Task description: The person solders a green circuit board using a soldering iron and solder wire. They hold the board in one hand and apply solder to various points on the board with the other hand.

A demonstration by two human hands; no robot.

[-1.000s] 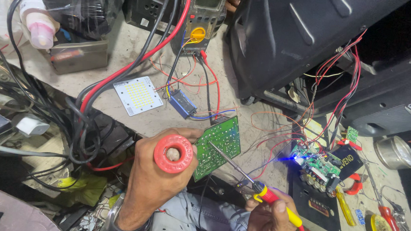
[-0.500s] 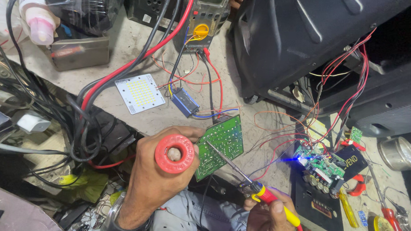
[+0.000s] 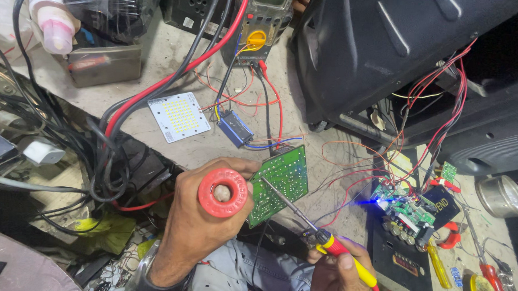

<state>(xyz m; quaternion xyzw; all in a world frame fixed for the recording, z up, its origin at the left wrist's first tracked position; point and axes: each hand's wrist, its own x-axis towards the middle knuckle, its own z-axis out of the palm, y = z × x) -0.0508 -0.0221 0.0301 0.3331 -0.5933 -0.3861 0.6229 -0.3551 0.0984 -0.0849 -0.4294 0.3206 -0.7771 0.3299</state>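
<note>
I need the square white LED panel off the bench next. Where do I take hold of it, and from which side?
Probably pinch the LED panel by its bare white border, across two opposite edges, coming straight down from above. It lies flat, face up, tilted like a diamond, so nothing stands up to grab. The lower left corner looks freest; thick red and black cables run past its upper edge, and thin wires join its right side.

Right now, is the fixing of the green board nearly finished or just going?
It looks mid-way. Done: the green circuit board is out and tilted up. In hand: the left hand holds it with a red solder spool, and the right hand puts the soldering iron tip on it. Left: loose red wires and another lit board lie unattached.
</note>
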